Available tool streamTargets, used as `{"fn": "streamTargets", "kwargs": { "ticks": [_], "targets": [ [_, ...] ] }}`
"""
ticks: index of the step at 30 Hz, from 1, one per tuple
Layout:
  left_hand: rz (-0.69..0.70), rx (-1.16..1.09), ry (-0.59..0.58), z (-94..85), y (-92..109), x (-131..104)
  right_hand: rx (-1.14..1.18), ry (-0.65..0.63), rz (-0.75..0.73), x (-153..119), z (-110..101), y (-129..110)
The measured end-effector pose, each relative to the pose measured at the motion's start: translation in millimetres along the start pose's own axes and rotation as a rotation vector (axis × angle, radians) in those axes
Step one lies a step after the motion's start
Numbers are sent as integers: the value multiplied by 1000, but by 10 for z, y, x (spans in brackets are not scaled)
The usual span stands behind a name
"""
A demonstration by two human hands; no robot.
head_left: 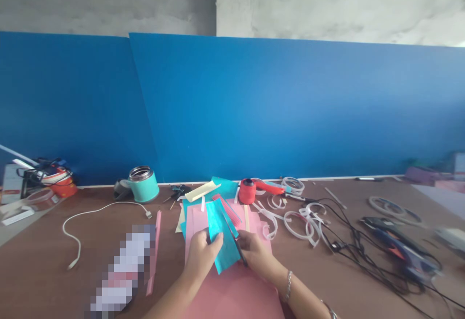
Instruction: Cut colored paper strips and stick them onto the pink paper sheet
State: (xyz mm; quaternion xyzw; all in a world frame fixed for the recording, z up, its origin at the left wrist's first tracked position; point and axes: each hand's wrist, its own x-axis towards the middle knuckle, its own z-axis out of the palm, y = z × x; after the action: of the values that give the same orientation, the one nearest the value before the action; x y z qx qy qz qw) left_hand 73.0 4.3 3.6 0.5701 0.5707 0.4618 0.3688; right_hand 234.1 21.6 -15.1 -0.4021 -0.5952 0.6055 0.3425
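Left grip (208,250) pinching a thin turquoise paper sheet (222,241); right grip (256,252) curled around black-handled scissors (242,255) at its right edge.
The sheet is above flat pink paper (232,296) on the brown surface (39,265); beyond it stand a red dark-topped cylinder (247,193) and, farther left, a turquoise steel-mouthed flask (144,188).

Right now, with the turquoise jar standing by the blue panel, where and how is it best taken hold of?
Probably around the round side of the turquoise jar, below its metal rim, coming from the near side: it stands upright, mouth open upward, with the blue panel close behind and a grey piece at its left.
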Motion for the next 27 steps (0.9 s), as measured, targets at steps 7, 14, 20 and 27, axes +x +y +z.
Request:
{"fn": "streamTargets", "kwargs": {
  "ticks": [7, 14, 20, 27],
  "targets": [
    [8, -26, -10, -4, -6, 6, 81, -15, -13, 0, 14, 2],
    [-2, -35, -12, -6, 7, 5, 77, -13, -14, 3, 24, 13],
    [-9, -41, -13, -3, -8, -1, 40, 22, 15, -14, 45, -55],
    [-12, -55, -6, -8, 33, -5, 34, 34, 9, -25, 62, -84]
  ]
}}
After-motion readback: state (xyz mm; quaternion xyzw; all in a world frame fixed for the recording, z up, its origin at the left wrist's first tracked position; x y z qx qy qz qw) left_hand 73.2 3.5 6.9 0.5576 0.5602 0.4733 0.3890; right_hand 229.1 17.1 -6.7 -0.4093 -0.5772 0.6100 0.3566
